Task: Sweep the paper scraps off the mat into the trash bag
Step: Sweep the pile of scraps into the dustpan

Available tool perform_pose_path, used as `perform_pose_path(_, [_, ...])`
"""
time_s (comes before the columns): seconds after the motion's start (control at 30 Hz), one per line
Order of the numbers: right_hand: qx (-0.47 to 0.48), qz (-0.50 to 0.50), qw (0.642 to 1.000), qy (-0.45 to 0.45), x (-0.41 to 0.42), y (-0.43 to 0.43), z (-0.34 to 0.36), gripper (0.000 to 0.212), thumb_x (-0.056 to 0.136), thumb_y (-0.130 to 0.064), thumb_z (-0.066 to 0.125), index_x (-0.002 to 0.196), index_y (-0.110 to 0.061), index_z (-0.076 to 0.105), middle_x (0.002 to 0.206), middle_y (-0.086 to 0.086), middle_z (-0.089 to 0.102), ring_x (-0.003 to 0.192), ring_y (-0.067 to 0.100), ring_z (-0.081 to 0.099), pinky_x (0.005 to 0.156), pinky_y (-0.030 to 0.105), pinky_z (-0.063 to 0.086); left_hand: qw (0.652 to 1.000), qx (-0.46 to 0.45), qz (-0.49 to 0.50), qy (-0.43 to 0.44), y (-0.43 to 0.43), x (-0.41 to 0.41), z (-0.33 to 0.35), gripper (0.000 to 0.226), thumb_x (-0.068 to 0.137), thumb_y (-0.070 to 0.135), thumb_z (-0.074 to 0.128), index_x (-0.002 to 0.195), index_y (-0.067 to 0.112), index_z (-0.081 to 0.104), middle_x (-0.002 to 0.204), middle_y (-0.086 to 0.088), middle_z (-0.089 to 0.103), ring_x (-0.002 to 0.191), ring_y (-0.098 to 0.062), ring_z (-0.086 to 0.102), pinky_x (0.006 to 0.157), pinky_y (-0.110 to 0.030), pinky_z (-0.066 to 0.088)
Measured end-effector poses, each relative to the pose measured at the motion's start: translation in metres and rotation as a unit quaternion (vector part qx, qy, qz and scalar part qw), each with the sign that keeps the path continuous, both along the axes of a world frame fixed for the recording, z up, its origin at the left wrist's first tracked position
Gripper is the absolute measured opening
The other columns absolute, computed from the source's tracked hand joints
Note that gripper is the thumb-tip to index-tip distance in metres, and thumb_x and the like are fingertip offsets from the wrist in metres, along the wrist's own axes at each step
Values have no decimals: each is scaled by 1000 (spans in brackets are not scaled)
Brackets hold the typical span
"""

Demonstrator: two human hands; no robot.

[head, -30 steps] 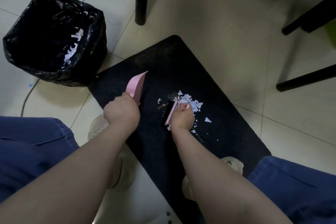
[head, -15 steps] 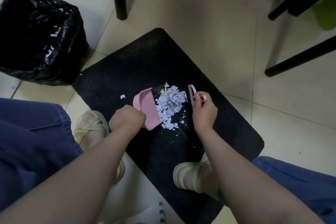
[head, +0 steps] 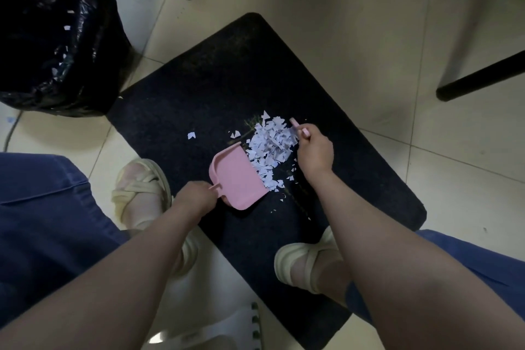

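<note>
Sweeping toward the pan is the step in hand, I judge: the fingers of my right hand [head: 315, 150] curl round the small pink brush [head: 295, 123] at the far edge of the paper scraps [head: 270, 145], heaped on the mat [head: 213, 79] against the lip of the pink dustpan [head: 237, 179]. The fingers of my left hand [head: 196, 197] wrap the pan's handle. I'd hold the lip flat and stroke short, then chase the strays. The trash bag [head: 56, 51] stands by the mat's far left corner. No writing is legible.
</note>
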State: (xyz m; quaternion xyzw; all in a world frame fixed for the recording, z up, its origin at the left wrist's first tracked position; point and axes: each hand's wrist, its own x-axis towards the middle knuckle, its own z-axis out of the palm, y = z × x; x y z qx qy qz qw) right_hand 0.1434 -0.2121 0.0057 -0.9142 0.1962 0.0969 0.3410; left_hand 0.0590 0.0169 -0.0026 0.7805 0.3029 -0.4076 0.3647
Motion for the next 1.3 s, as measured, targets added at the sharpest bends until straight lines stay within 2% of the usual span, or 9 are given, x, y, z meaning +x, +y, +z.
perform_pose_path(0.17, [-28,92,995,16,-19,11,5,22,101,-25,45,107,-25,66,89,9,65,82,23,56,56,25,31,1000,-20,23,6,1,-6,-16,21,94,20,52,87,8,68,98,-24,68,89,-39,65,67,-36,47])
perform_pose_path(0.27, [-25,131,991,32,-30,20,9,21,100,-25,44,107,-26,65,90,11,64,82,23,56,57,25,32,999,-29,25,12,1,-4,-18,25,96,18,50,102,2,68,101,-26,67,68,-25,54,62,-30,39])
perform_pose_path(0.4, [-16,163,986,40,-42,27,17,20,100,-23,46,103,-23,65,92,11,64,84,22,54,58,25,32,997,-51,46,37,2,-4,-19,28,97,17,49,108,-2,66,76,-16,59,50,-21,41,46,-24,34])
perform_pose_path(0.6, [-36,117,990,-77,-29,19,41,18,100,-23,48,103,-22,66,88,5,59,78,15,51,57,9,28,988,-102,109,27,6,-13,-13,32,97,7,50,125,-8,55,70,-3,49,53,-10,44,29,-5,31])
perform_pose_path(0.7, [-36,98,991,-83,-12,20,43,21,100,-20,46,106,-20,66,86,1,53,77,14,47,57,8,28,987,-93,126,22,13,-14,-15,31,97,10,51,121,-8,57,64,-1,48,52,-12,44,30,-5,31])
perform_pose_path(0.87, [-46,72,995,-54,19,21,21,21,99,-13,47,106,-19,66,79,-3,54,88,21,51,65,23,31,994,-51,88,29,19,-10,-27,27,97,21,50,108,3,67,66,-4,57,60,-20,49,62,-23,41])
perform_pose_path(1.0, [-4,59,998,-14,23,26,0,20,100,-19,47,104,-27,65,94,11,64,82,21,56,54,18,31,996,-38,65,44,19,-9,-33,23,97,21,51,108,8,67,81,-10,63,63,-19,51,62,-24,41])
perform_pose_path(1.17, [-3,183,982,46,10,29,2,20,101,-29,46,106,-33,64,91,11,65,70,20,51,52,20,29,998,-31,19,54,20,-5,-32,24,99,22,47,108,9,65,89,-12,66,77,-26,59,65,-27,40])
perform_pose_path(1.3, [17,266,960,90,-2,34,14,20,101,-28,46,105,-31,65,93,10,64,65,14,49,51,19,33,998,-34,13,58,20,-4,-30,24,100,23,46,107,9,64,81,-10,63,59,-19,49,56,-29,38])
